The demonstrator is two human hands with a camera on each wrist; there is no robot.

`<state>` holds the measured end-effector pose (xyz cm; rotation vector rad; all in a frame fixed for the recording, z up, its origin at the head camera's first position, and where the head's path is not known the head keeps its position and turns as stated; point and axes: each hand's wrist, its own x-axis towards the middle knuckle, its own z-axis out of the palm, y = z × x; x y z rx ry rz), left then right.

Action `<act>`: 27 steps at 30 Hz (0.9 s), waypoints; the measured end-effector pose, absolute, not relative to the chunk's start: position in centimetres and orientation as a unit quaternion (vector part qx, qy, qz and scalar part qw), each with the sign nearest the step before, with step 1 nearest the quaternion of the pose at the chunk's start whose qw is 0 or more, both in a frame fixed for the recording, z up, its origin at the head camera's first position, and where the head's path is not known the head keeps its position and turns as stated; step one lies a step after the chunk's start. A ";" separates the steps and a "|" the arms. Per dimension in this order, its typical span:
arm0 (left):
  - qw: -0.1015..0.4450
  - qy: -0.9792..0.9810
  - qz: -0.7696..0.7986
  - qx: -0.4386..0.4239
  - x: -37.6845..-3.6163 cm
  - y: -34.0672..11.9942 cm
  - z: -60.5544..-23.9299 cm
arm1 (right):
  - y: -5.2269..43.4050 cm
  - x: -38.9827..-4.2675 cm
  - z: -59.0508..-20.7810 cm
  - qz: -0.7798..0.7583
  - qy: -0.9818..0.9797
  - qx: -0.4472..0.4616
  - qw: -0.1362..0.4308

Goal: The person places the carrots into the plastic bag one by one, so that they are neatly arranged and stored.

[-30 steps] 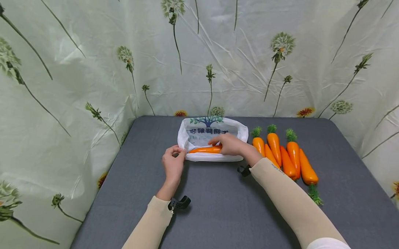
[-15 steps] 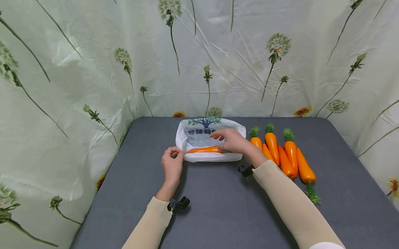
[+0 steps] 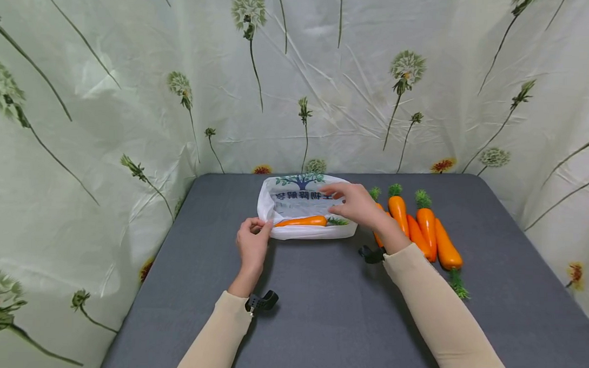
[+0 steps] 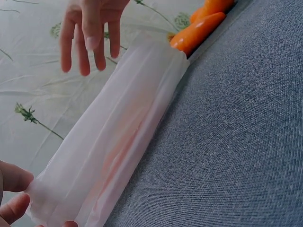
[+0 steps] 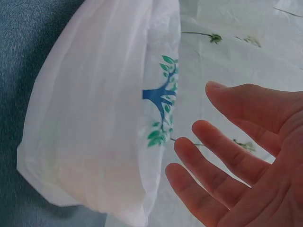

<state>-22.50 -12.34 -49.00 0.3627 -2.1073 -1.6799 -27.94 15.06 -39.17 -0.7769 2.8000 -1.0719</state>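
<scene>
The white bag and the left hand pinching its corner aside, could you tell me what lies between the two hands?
In the head view, one carrot lies inside the white bag, between the left hand and the open right hand.

The head view looks down from above both hands; each wrist view sits close, sharing the white bag [image 3: 305,209] between them.

left hand [image 4: 12,198] cut off by frame edge, bag [image 3: 303,206] print unreadable

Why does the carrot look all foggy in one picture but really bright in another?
In the left wrist view the carrot in the bag is only a pale orange smear behind the milky plastic bag. In the head view it lies in the bag's open mouth, sharp and bright. The right wrist view shows no carrot.
</scene>
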 end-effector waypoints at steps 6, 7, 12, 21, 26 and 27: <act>0.210 -0.757 -0.606 0.127 -22.3 -12.5 -49.0 | 16.4 -26.8 -38.7 -0.366 0.899 -0.240 -0.002; 0.209 -0.757 -0.606 0.128 -22.3 -12.5 -49.0 | 16.6 -26.7 -38.7 -0.367 0.899 -0.237 -0.004; 0.204 -0.753 -0.614 0.125 -22.4 -12.5 -49.0 | 17.7 -25.9 -38.5 -0.363 0.905 -0.221 -0.026; 0.211 -0.746 -0.621 0.116 -22.6 -12.4 -48.8 | 20.0 -23.8 -38.1 -0.349 0.916 -0.192 -0.050; 0.209 -0.745 -0.622 0.119 -22.4 -12.3 -48.8 | 21.6 -22.4 -38.6 -0.336 0.925 -0.170 -0.056; 0.207 -0.745 -0.623 0.119 -22.4 -12.3 -48.8 | 21.9 -22.1 -38.9 -0.336 0.925 -0.168 -0.057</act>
